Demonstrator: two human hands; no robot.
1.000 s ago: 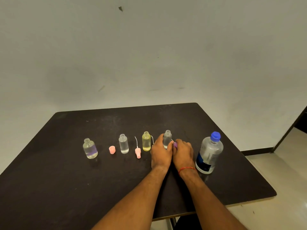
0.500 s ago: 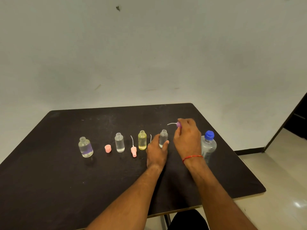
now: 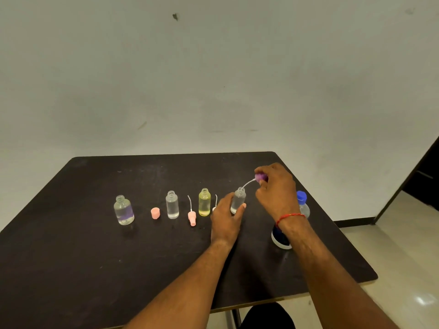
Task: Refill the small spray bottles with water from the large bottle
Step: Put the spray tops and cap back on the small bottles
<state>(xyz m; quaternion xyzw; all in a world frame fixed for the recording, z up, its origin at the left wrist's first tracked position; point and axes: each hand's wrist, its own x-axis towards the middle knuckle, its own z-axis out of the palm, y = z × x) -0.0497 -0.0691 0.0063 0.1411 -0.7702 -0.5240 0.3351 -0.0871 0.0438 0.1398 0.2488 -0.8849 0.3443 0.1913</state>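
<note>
Several small open bottles stand in a row on the black table (image 3: 71, 269). My left hand (image 3: 225, 219) grips the rightmost clear small bottle (image 3: 238, 200). My right hand (image 3: 276, 188) pinches a purple spray head (image 3: 260, 177) above it; the tip of its thin tube reaches the bottle's mouth. The large water bottle (image 3: 302, 203) with a blue cap stands behind my right wrist, mostly hidden. Further left stand a yellow bottle (image 3: 204, 202), a clear bottle (image 3: 172, 205) and a wider clear bottle (image 3: 123, 210).
A pink spray head with tube (image 3: 192, 216) lies between the clear and yellow bottles. A pink cap (image 3: 155, 213) stands left of the clear bottle. A white tube (image 3: 216, 200) shows beside my left hand. The table's right edge drops to a tiled floor (image 3: 403, 245).
My right hand lifted the purple spray head from the table, then brought its tube tip down to the bottle's mouth. My left hand kept its grip on that bottle.
</note>
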